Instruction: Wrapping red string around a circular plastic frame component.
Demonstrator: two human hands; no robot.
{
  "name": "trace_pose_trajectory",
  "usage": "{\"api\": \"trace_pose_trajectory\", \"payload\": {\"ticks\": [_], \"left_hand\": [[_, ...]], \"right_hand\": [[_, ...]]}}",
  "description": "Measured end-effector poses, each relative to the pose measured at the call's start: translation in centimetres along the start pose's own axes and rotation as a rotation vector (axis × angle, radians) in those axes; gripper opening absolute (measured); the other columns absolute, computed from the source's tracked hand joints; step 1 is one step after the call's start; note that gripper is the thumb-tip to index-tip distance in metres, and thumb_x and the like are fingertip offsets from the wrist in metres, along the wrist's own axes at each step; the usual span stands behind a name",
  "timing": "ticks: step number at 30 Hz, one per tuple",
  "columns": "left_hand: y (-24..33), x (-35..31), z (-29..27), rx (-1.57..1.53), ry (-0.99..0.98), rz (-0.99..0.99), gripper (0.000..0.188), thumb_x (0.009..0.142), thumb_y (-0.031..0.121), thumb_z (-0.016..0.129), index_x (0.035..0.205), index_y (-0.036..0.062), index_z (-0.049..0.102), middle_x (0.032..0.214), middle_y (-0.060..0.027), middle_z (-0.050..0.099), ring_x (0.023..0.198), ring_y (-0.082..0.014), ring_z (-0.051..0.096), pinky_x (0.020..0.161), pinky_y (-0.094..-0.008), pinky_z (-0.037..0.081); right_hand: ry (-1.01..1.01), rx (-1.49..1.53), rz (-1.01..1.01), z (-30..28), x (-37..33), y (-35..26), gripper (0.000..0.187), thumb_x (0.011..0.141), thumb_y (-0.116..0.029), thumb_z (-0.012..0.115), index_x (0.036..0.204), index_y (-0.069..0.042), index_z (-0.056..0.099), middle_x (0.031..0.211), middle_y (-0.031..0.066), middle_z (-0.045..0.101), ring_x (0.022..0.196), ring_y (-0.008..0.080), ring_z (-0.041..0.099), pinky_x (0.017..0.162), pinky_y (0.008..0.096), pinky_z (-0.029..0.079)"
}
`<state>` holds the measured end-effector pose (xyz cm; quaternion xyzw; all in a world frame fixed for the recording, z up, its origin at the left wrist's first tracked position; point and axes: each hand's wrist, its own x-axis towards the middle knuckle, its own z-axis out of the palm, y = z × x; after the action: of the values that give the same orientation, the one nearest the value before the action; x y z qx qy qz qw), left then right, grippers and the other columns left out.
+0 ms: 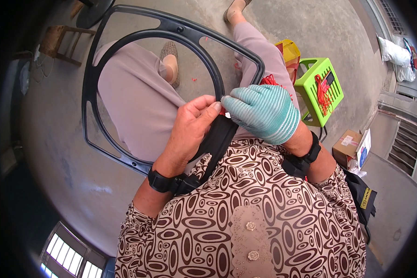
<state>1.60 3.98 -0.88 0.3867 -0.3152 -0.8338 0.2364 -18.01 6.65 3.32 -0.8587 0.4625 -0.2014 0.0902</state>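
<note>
A black frame (92, 74), with a round ring inside a squarish outer rim, rests across my lap, tilted. My bare left hand (190, 123) is closed at the ring's right side, thumb and forefinger pinched together there. Close against those fingertips, my right hand (264, 113), in a teal striped knit glove, has its fingers curled shut; the glove hides what is in them. A bit of red shows between the two hands. Loose red cord (272, 80) bunches just beyond the glove. Below my hands, a wide black part (221, 134) of the frame lies against my shirt.
To the right stands a green plastic stool (312, 95) with red cord (323, 96) and a small dark item on it. A yellow container (289, 50) is beside it. Farther right are a cardboard box (347, 142) and a black bag (362, 197). A wooden stool (53, 41) stands far left.
</note>
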Motion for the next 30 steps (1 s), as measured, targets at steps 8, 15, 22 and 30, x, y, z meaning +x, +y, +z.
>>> {"api": "trace_pose_trajectory", "payload": {"ticks": [8, 15, 22, 30], "left_hand": [[0.0, 0.6, -0.5, -0.013, -0.040, -0.014, 0.018, 0.099, 0.019, 0.055, 0.104, 0.0031, 0.064, 0.085, 0.0063, 0.063, 0.062, 0.0041, 0.046, 0.052, -0.0120, 0.033], [-0.2, 0.0, -0.3, -0.017, 0.003, -0.005, 0.018, 0.099, 0.020, 0.056, 0.100, 0.0043, 0.064, 0.080, 0.0076, 0.061, 0.061, 0.0044, 0.045, 0.051, -0.0121, 0.032], [-0.2, -0.1, -0.5, 0.044, 0.010, -0.027, 0.018, 0.099, 0.021, 0.057, 0.095, 0.0051, 0.064, 0.072, 0.0106, 0.055, 0.057, 0.0042, 0.040, 0.049, -0.0148, 0.029], [0.7, -0.6, -0.4, 0.019, 0.022, 0.007, 0.018, 0.098, 0.018, 0.058, 0.092, 0.0017, 0.063, 0.081, 0.0019, 0.064, 0.068, -0.0020, 0.057, 0.060, -0.0173, 0.047]], "right_hand": [[-0.058, 0.028, 0.033, -0.1, 0.4, 0.5, 0.023, 0.078, -0.014, 0.061, 0.100, -0.008, 0.062, 0.080, 0.0050, 0.059, 0.073, 0.0236, 0.065, 0.060, 0.0345, 0.052], [0.027, 0.015, -0.050, 0.5, 0.0, 0.4, 0.014, 0.077, -0.014, 0.062, 0.089, -0.008, 0.060, 0.077, 0.0060, 0.058, 0.070, 0.0246, 0.064, 0.058, 0.0361, 0.052], [0.004, 0.093, 0.121, 1.5, -0.1, 0.0, 0.014, 0.072, -0.016, 0.067, 0.082, -0.008, 0.061, 0.071, 0.0060, 0.057, 0.068, 0.0263, 0.063, 0.056, 0.0377, 0.051], [0.524, 1.423, 1.122, -0.4, -1.6, 1.3, 0.034, 0.085, -0.018, 0.066, 0.115, -0.004, 0.058, 0.095, 0.0085, 0.065, 0.073, 0.0161, 0.063, 0.068, 0.0288, 0.053]]}}
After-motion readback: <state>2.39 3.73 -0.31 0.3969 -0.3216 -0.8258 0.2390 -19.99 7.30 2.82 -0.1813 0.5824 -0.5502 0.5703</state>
